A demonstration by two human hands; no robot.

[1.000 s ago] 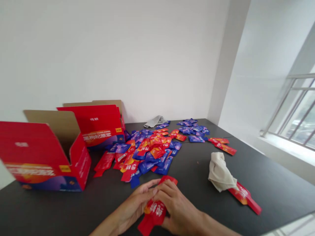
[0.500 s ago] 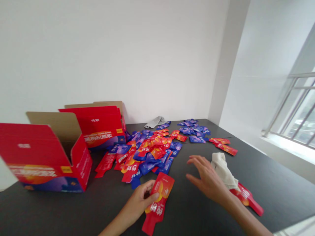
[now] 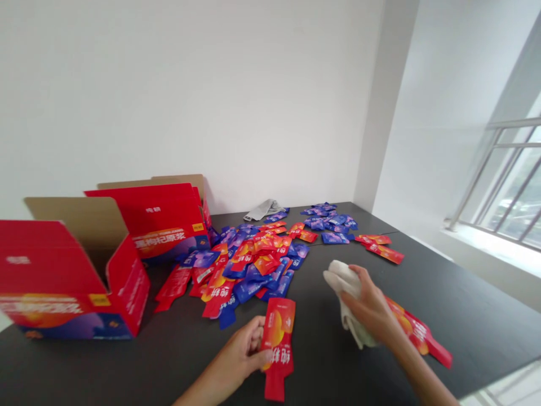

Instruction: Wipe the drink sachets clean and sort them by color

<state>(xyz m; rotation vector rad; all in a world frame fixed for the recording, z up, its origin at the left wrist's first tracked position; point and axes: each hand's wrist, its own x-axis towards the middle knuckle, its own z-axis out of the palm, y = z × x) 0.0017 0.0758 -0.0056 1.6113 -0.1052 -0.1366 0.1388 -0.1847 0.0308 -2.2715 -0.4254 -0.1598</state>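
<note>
My left hand (image 3: 249,349) grips a red pouch (image 3: 279,330) by its left edge, its narrow spout end pointing toward me. To the right, my right hand (image 3: 369,304) is closed around a bunched white cloth (image 3: 346,282), held above the table. Partly hidden behind my right wrist lies another red pouch (image 3: 416,330). Just beyond my left hand spreads a heap of red and blue pouches (image 3: 257,262).
Two open red cartons stand at the left, a near carton (image 3: 76,282) and a far carton (image 3: 164,220). Farther back are a grey cloth (image 3: 265,209), a group of blue pouches (image 3: 332,220) and some red pouches (image 3: 380,247). All rest on a black table (image 3: 313,366) against a wall.
My right hand has taken hold of the white cloth and lifted it off the red pouch, moving it left. The pouch in my left hand has turned more upright. The view has shifted slightly.
</note>
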